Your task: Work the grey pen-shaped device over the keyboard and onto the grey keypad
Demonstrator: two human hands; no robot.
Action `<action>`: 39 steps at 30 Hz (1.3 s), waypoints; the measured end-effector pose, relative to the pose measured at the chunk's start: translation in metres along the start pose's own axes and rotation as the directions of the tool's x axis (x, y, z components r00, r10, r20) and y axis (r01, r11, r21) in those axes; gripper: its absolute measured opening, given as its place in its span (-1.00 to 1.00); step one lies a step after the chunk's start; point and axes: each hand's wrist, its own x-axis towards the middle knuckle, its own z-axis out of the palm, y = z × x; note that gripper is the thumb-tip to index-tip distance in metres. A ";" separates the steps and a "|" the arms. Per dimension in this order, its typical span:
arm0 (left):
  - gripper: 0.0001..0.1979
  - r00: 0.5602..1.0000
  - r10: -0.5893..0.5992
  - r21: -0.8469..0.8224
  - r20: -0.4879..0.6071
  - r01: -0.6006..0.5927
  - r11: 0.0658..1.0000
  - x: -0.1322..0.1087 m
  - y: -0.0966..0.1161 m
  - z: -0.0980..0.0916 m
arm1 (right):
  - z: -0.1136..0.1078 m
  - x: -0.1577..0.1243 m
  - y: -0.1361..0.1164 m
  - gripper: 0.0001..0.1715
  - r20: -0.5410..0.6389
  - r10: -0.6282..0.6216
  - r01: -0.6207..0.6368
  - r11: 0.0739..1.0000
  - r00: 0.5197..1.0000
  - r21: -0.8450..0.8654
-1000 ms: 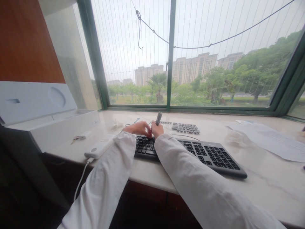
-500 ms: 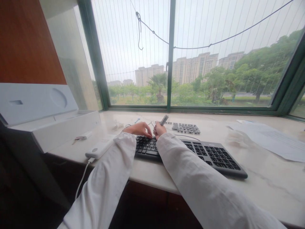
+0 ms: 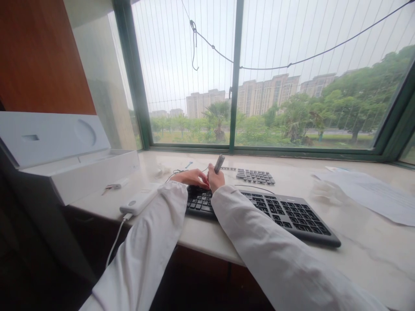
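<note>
Tool (image 3: pixel 219 163) tilted less than 0.5 s ago, R hand (image 3: pixel 215 181) grip clenched on it, L hand (image 3: pixel 192 178) flat on keyboard (image 3: pixel 285 212), power bank (image 3: pixel 138 202) nearby.

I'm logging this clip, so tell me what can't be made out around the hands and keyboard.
- Tool tip: head view, hidden by the right hand.
- Keys under the left hand: covered.
- Keyboard middle: hidden by the right sleeve.
- Paper text: too small, sheet cut off at the right edge.
</note>
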 end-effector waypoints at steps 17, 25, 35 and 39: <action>-0.55 0.998 0.056 0.061 -0.017 -0.055 0.997 -0.003 0.005 -0.002 | -0.006 0.025 0.006 -0.64 -0.116 0.122 -0.104 0.982 0.986 0.155; -0.54 0.997 0.068 0.066 0.021 -0.069 0.995 -0.001 0.005 -0.004 | -0.004 0.033 0.016 -0.65 -0.080 0.198 -0.169 0.946 0.977 0.277; -0.60 0.996 0.086 0.038 0.035 -0.087 0.995 -0.002 0.008 -0.005 | 0.000 0.031 0.016 -0.60 -0.002 0.244 -0.232 0.925 0.970 0.302; -0.62 0.994 0.099 0.029 0.038 -0.101 0.995 -0.002 0.009 -0.005 | 0.001 0.031 0.015 -0.59 0.011 0.257 -0.248 0.919 0.966 0.306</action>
